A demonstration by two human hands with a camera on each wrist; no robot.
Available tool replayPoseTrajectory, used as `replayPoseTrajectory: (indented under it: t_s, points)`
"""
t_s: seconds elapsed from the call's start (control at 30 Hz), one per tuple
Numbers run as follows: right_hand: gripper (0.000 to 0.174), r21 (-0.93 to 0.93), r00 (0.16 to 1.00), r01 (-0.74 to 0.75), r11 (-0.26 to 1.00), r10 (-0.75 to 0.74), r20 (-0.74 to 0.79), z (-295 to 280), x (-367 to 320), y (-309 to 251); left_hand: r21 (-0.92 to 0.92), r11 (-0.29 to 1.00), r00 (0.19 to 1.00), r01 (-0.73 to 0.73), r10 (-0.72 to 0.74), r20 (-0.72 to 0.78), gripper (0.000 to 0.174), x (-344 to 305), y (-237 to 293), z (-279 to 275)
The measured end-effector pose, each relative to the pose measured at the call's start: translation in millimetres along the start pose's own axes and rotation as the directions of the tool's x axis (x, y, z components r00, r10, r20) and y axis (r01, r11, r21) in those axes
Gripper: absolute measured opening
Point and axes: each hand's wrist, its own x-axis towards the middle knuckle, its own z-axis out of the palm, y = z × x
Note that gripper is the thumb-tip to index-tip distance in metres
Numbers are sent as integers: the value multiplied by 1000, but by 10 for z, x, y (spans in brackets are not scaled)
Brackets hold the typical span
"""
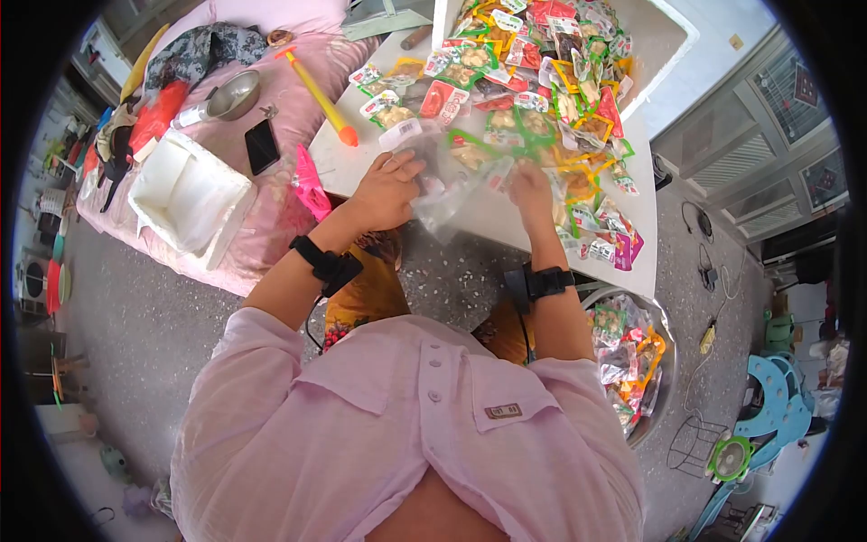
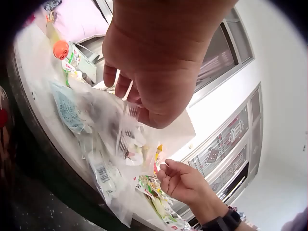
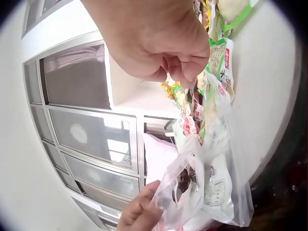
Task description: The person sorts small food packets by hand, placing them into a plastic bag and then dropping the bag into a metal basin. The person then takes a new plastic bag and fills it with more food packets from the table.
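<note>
My left hand (image 1: pixel 388 188) pinches the rim of a clear plastic bag (image 1: pixel 438 212) at the table's near edge; the left wrist view shows the bag (image 2: pixel 120 144) hanging from the fingertips. Through its film show a few packets, one with a barcode (image 2: pixel 102 172). To the right of the bag, my right hand (image 1: pixel 531 190) has its fingers curled, and nothing is plainly seen in them. In the right wrist view this hand (image 3: pixel 168 53) is above the bag (image 3: pixel 224 144) and beside green-edged packets (image 3: pixel 224 62).
Many colourful snack packets (image 1: pixel 533 117) cover the table's back and right side, partly in a white box (image 1: pixel 673 45). A metal basin (image 1: pixel 668 361) of packets stands on the floor at right. A yellow tube (image 1: pixel 316 95) lies at the table's left; a foam box (image 1: pixel 185 194) is on the bed.
</note>
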Motion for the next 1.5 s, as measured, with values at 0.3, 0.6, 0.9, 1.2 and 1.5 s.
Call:
replayPoseTrajectory:
  t_s: [0.3, 0.6, 0.9, 1.2, 1.5]
  points:
    - [19, -84, 999, 19, 996, -23, -40, -57, -139, 28, -140, 984, 961, -106, 138, 241, 18, 197, -18, 189]
    - [21, -149, 977, 125, 981, -148, -155, -424, -8, 52, -188, 977, 992, 98, -80, 99, 22, 260, 88, 380]
    - [14, -94, 970, 88, 992, -107, -218, -588, 250, -159, -147, 971, 978, 187, -199, -69, 22, 158, 159, 569]
    - [12, -423, 951, 293, 857, -306, 39, 77, 653, -346, -178, 931, 933, 319, -341, -112, 24, 212, 174, 622]
    - [17, -692, 824, 269, 670, -531, -195, -800, 1031, -9, -187, 941, 937, 282, -312, -155, 14, 230, 218, 623]
